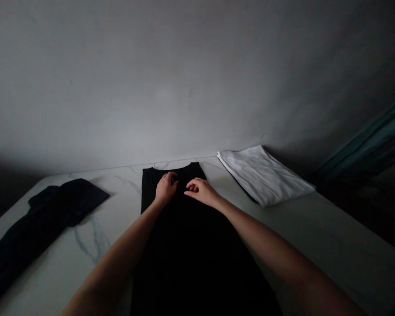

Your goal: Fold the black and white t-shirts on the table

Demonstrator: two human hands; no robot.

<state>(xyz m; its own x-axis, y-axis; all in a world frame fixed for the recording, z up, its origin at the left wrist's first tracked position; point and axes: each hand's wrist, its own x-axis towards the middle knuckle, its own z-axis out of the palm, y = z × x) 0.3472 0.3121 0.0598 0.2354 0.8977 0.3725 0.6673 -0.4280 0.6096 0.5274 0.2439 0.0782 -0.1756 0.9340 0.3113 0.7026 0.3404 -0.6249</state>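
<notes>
Marble tabletop (329,245) is bearing the black sleeveless garment (197,263) spread flat for access, your left hand (166,188) and right hand (200,191) are resting just below its neckline, fingers curled narrow, any pinch indeterminate, while a folded white cloth (263,175) is lying right of the garment and dark folded clothing (49,219) left of it.

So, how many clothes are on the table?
3: a black sleeveless garment in the middle, a dark folded garment at left, a white folded cloth at right; others may hide beneath it.
</notes>
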